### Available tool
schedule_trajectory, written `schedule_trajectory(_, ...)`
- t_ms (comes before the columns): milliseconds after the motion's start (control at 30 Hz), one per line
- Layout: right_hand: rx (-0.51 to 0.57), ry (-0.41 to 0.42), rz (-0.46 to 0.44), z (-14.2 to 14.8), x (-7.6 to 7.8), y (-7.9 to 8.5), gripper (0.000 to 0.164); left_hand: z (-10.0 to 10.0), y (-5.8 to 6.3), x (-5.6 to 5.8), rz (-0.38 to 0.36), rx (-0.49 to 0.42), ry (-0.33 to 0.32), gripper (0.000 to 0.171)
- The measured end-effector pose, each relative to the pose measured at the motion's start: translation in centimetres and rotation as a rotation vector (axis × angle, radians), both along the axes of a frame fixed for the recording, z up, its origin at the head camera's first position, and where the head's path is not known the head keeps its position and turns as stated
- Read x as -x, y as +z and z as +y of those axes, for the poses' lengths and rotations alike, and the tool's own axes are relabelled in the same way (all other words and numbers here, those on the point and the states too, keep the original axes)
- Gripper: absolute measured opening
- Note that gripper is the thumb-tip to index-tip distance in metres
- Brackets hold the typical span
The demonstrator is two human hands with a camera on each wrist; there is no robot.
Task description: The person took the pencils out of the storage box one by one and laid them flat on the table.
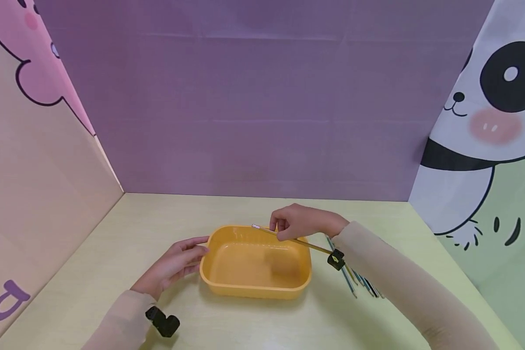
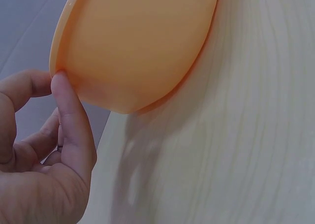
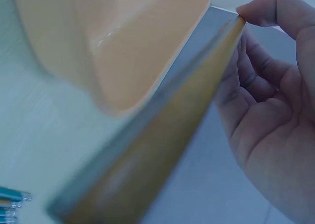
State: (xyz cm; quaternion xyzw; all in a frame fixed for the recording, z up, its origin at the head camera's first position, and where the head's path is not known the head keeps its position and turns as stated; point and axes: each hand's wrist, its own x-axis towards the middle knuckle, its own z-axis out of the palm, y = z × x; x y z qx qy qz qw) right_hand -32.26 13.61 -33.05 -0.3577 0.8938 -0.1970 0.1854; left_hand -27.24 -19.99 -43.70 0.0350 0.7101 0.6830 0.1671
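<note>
A yellow plastic basin with rounded corners stands on the table, nothing visible inside it. My left hand holds its left end; in the left wrist view, the thumb and a finger pinch the basin's rim. Above the basin's right part, my right hand pinches a slim yellow pencil between thumb and fingertips. The pencil slants, its pale end up over the basin and the other end reaching toward my right wrist. Close to the lens, its near end looks large and blurred in the right wrist view.
Several more pencils, bluish, yellow and dark, lie loosely bunched on the table right of the basin, partly under my right forearm. A purple backdrop rises behind the table. Printed panels with cartoon animals flank both sides.
</note>
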Motion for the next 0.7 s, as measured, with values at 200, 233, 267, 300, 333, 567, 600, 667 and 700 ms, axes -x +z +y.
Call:
schedule_trajectory(200, 0.032, -0.052, 0.001, 1.6, -0.2, -0.3, 0.019, 0.0, 0.0, 0.0, -0.005, 0.001, 0.000, 0.057)
schedule_trajectory(233, 0.039, -0.059, 0.001, 1.9, -0.3, -0.3, 0.019, 0.0, 0.0, 0.0, -0.004, 0.001, -0.003, 0.057)
schedule_trajectory(267, 0.043, -0.068, 0.002, 2.2, -0.3, -0.3, 0.019, 0.0, 0.0, 0.0, -0.004, 0.001, -0.004, 0.057)
schedule_trajectory(300, 0.049, -0.078, 0.000, 2.5, -0.4, -0.4, 0.019, 0.0, 0.0, 0.0, -0.001, 0.002, -0.008, 0.058)
schedule_trajectory(333, 0.054, -0.090, -0.005, 2.8, -0.4, -0.5, 0.019, -0.1, -0.1, 0.0, -0.003, 0.001, -0.004, 0.058)
schedule_trajectory(567, 0.071, -0.169, -0.043, 5.1, -0.5, -0.9, 0.022, -0.1, 0.0, 0.0, 0.003, 0.006, -0.002, 0.059)
schedule_trajectory(600, 0.071, -0.181, -0.046, 5.4, -0.5, -1.0, 0.022, -0.1, 0.0, 0.0, 0.001, 0.005, 0.000, 0.059)
schedule_trajectory(667, 0.074, -0.207, -0.053, 6.0, -0.6, -1.2, 0.022, -0.1, 0.0, 0.0, -0.002, 0.000, -0.004, 0.060)
schedule_trajectory(700, 0.076, -0.219, -0.054, 6.3, -0.7, -1.3, 0.022, -0.1, 0.0, 0.0, -0.005, -0.003, -0.005, 0.060)
